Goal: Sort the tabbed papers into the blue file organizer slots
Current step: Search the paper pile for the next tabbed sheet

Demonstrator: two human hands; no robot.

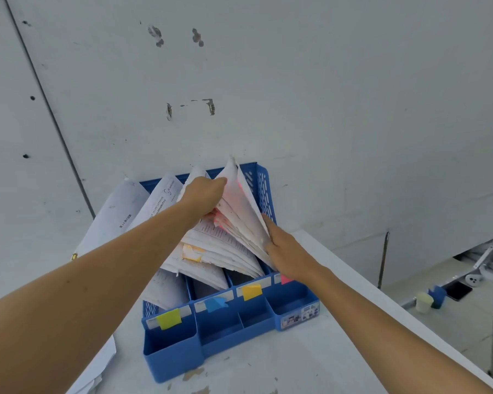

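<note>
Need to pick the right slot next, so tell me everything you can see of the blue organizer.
The organizer is blue plastic and stands upright on the white table, close to the wall. Dividers make four slots, and its right side wall is perforated. Low open bins run along the front, with a sticker at front right. Label strips carry tabs, left to right: yellow-green, blue, yellow, pink. Papers lean fanned in the slots.
</note>
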